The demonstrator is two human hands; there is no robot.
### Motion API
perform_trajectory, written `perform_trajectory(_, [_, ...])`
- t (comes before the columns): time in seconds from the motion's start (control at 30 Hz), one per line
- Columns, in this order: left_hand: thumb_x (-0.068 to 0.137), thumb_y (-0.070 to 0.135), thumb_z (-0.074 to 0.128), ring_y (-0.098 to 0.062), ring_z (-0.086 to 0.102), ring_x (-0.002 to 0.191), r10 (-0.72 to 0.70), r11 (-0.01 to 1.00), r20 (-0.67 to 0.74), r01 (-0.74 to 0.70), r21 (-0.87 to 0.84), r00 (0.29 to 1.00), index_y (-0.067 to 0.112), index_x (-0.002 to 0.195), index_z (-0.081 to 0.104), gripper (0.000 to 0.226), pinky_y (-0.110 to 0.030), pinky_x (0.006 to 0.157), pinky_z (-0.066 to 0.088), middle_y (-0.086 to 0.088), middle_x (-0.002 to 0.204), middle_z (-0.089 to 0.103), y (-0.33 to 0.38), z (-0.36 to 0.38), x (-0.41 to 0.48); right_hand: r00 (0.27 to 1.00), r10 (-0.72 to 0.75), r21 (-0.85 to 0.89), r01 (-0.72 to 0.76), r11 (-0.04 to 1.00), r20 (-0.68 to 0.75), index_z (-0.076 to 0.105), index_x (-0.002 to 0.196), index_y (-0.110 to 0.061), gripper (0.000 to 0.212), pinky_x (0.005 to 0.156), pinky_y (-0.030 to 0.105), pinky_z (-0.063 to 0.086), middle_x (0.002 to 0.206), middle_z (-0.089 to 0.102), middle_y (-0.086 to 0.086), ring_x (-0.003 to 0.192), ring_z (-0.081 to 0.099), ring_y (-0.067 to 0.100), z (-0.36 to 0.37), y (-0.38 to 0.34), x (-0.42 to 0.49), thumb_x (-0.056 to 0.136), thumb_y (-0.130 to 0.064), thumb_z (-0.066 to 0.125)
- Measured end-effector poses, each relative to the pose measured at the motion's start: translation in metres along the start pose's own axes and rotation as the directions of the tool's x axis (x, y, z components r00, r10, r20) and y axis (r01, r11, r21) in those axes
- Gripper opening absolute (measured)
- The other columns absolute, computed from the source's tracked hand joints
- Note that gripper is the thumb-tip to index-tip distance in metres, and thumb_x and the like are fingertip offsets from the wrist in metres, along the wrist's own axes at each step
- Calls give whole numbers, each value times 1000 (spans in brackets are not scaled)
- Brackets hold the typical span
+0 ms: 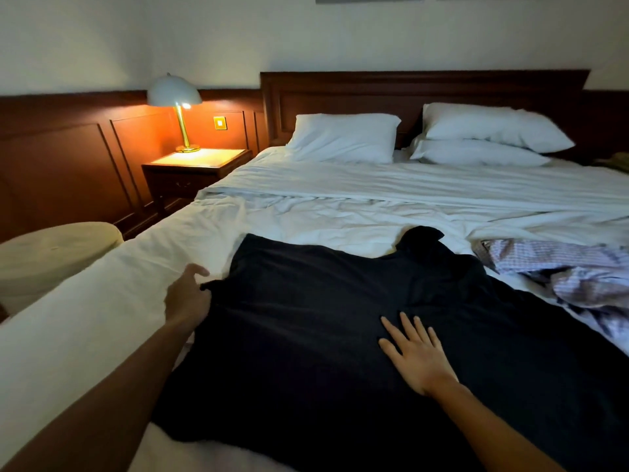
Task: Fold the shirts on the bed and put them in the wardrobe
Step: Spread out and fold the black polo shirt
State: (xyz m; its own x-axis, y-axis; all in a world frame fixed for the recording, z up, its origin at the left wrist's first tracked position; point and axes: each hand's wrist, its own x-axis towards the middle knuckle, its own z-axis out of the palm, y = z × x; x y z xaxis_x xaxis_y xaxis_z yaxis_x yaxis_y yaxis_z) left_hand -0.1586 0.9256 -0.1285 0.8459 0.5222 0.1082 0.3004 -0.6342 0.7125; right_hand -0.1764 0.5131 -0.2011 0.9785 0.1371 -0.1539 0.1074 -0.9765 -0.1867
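Black shirt (340, 335) spread flat on white bed (340, 212), left hand (187, 298) pinching its left edge, right hand (413, 356) pressing flat on its middle, checked shirt (561, 270) crumpled at right, lit lamp (175, 97) on nightstand (197, 165)

I see a plain black shirt (323, 335) at the centre, with no print on it. At three o'clock lies a lilac-and-white checked shirt (561, 270). The sheet (340, 206) and the pillows (343, 137) at twelve are white. The headboard (425, 90) is dark red-brown. At ten o'clock the lamp (174, 93) has a pale grey shade and a brass stem, and the wall panels (68, 158) glow orange.
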Motion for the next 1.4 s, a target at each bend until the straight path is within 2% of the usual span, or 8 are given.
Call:
perform_trajectory(0.17, [78,40,85,-32,53,109,-212,916,472,343,-210,856,19,148,25,94,-43,89,46,-14,133,49,-5,-18,-32,999,-42,64,40,997,28,-2,155,-44,100,122,38,-4,166,-7,-3,152,-10,20,-5,-7,-49,62,-78,-13])
perform_trajectory(0.37, [74,-3,84,-26,51,120,49,980,591,74,-183,805,27,151,35,96,-36,96,45,-8,142,46,-2,-16,-64,998,-61,108,58,992,25,12,155,-44,69,123,37,0,166,2,-2,153,-2,19,-7,-6,-83,92,-71,12])
perform_trajectory(0.57, [81,4,78,-31,55,125,207,887,424,-352,298,881,31,133,58,62,-38,103,48,-9,143,54,-29,-52,-58,995,-68,7,68,998,74,10,155,-45,102,122,43,3,166,5,1,153,2,26,-20,5,-109,63,-82,-12])
perform_trajectory(0.73, [97,40,62,-26,59,115,157,682,319,-336,650,935,36,132,60,36,-36,98,47,-5,140,47,-29,-74,-72,994,-5,-62,12,998,108,5,155,-46,135,122,47,5,166,2,-1,152,2,30,-26,31,-113,34,-92,-33])
perform_trajectory(0.87, [83,67,66,-34,35,142,-45,864,505,-220,452,862,34,148,44,77,-47,114,32,-8,159,28,-41,-66,-84,989,-26,-33,31,999,144,1,155,-45,139,122,46,2,166,-3,1,152,-3,31,-25,35,-122,30,-96,-30])
perform_trajectory(1.0, [80,32,84,-31,38,139,-16,965,656,-159,207,755,34,148,44,79,-43,113,38,-6,154,37,-50,-85,-95,988,-96,62,89,994,121,2,152,-52,95,122,42,-3,166,-5,-5,152,-9,24,-20,38,-143,64,-87,-2])
perform_trajectory(1.3, [87,15,75,-19,69,97,-222,911,554,-31,410,802,2,150,37,75,-24,72,59,-18,123,55,-43,-88,-94,990,-118,75,112,991,81,6,149,-56,102,123,38,-1,165,-1,-10,152,-5,17,-19,52,-160,58,-96,-12])
perform_trajectory(1.4, [91,39,67,-30,51,124,-187,507,356,-220,833,915,33,150,34,68,-44,103,45,-11,148,34,-17,-80,-119,990,-126,38,124,992,65,14,151,-52,112,123,37,6,165,8,-8,153,4,19,-22,56,-165,53,-98,-13])
